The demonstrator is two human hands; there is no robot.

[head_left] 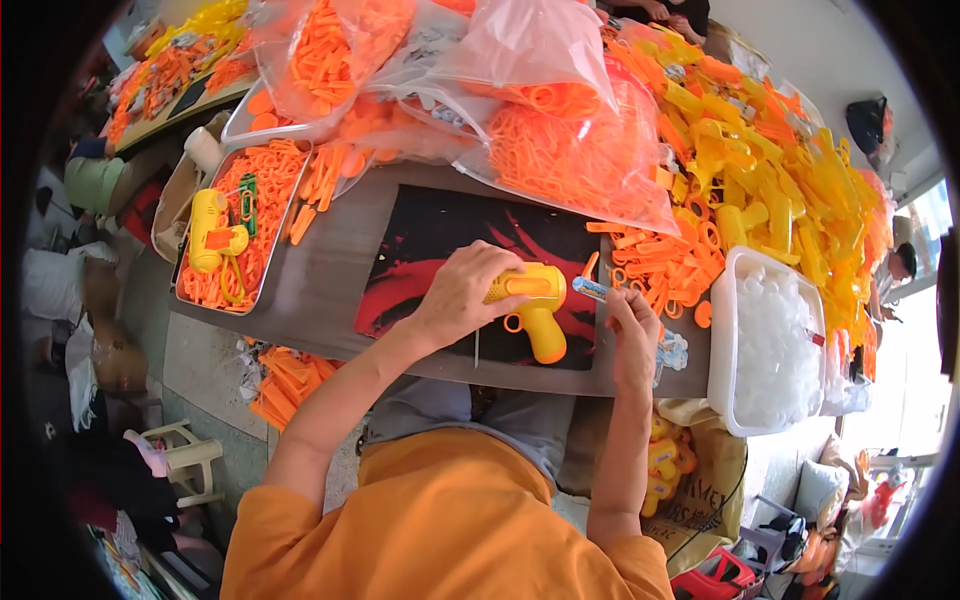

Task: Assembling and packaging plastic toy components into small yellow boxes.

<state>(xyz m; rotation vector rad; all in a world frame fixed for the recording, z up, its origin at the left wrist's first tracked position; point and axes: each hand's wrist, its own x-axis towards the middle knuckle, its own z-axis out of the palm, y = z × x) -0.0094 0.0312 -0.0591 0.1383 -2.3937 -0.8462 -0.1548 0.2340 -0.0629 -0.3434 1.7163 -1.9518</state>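
left hand [468,290]: clasped around yellow plastic pistol-shaped toy body with orange trim [544,335], frame centre
right hand [634,325]: small blue-and-white printed strip [590,288] pinched by one end, right of centre
black-and-red flat mat [430,222]: seen beneath toy body; contact unclear
handling: toy body best kept steady, strip best gripped by its edge only

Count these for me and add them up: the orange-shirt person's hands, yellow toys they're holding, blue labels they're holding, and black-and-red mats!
Hands: 2, left hand and right hand
Held yellow toy: 1
Held blue label: 1
Black-and-red mat: 1
Total: 5
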